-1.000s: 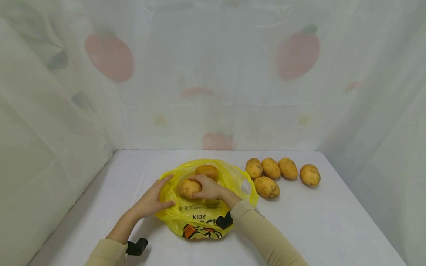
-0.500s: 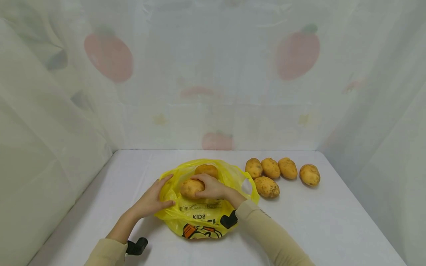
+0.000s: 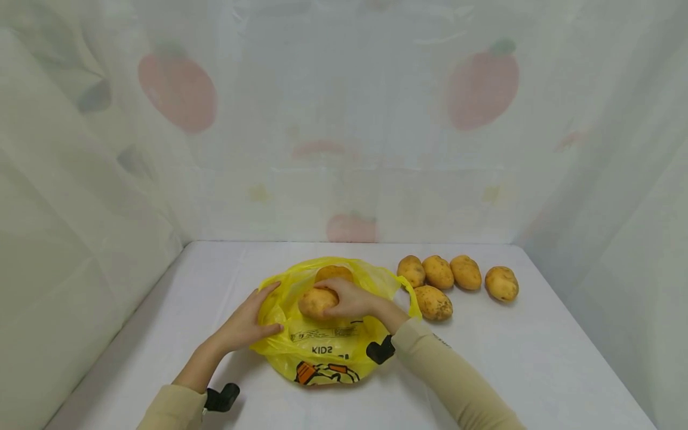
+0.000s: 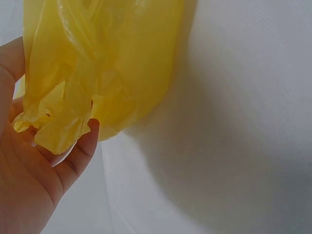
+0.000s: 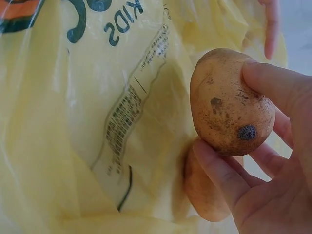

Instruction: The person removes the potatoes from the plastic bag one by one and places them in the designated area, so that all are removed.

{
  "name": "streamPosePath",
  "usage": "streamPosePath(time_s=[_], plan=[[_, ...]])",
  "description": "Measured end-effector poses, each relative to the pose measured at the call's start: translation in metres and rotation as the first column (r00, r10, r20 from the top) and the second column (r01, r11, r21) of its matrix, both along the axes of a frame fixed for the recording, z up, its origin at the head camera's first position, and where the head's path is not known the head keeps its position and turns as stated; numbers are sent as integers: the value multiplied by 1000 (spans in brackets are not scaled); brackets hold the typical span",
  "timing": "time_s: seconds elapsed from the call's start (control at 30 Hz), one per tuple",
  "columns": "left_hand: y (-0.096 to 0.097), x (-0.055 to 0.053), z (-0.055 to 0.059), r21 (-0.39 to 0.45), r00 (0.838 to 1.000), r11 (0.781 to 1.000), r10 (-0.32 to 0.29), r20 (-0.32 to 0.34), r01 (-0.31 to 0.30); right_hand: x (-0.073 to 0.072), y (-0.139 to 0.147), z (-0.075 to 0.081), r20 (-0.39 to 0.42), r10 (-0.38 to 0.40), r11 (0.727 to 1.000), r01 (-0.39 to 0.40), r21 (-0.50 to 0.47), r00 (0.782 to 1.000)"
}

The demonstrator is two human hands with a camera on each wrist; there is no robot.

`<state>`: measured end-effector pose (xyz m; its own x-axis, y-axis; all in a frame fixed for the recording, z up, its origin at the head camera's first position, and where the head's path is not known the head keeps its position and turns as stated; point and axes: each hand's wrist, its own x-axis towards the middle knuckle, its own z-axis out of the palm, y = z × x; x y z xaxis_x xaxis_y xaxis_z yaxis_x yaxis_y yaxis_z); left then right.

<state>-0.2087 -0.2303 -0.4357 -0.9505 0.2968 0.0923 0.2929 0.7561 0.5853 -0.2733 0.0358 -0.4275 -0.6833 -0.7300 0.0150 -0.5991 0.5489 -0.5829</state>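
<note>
A yellow plastic bag with dark lettering lies with its mouth spread wide on the table. My left hand holds the bag's left rim, thumb toward the front and fingers toward the back; in the left wrist view its fingers bend against the crumpled yellow film. Over the bag's opening, my right hand grips a potato between thumb and fingers. That potato shows dark blemishes in the right wrist view. Another potato sits inside the bag behind it, partly covered by the right hand.
Right of the bag lie several loose potatoes at the back of the white table. One potato sits right beside the bag's handle. A pale curtain with fruit prints rises behind, and more sheeting hangs on both sides.
My right hand has shifted a little to the right and back with the potato in its grip. The left hand stays at the bag's rim.
</note>
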Motion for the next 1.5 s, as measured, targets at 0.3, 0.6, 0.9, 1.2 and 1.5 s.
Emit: streamPosePath(time_s=[0.3,0.6,0.9,1.2,1.5], plan=[[0,-2,-2,-3,1000,1000,-1,-1,1,0,10,18,-33,57,998,-57,-1,998],[0,-1,-3,4,1000,1000,-7,-6,7,4,17,38,-80,112,993,-114,-26,990],[1,-2,-2,2,1000,1000,0,-1,0,8,32,53,-107,94,995,-97,-19,990],[1,-1,-1,-2,1000,1000,1,0,-1,14,53,72,-92,60,996,-66,-53,994],[0,-1,0,-9,1000,1000,0,9,0,19,73,81,-143,65,992,-80,-98,988]])
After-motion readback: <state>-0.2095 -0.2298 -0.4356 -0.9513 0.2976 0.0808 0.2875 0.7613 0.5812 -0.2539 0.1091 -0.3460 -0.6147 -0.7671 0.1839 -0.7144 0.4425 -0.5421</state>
